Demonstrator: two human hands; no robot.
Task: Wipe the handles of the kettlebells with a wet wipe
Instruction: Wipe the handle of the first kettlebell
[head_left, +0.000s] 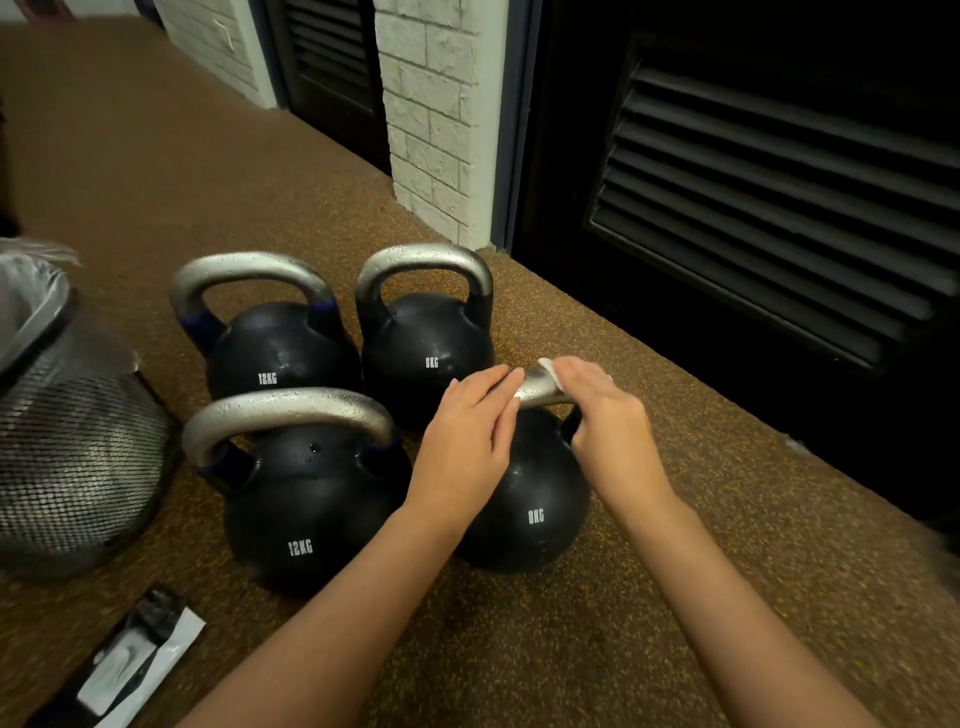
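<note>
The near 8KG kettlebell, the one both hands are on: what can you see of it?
The near 8KG kettlebell is a round black ball, glossy, with white "8KG" lettering facing the camera. It stands upright on the speckled brown floor, front right of the group of four. Its silvery metal handle arches over the top, mostly covered: the left hand rests on its left part, and the right hand presses a white wipe against its right part.
</note>
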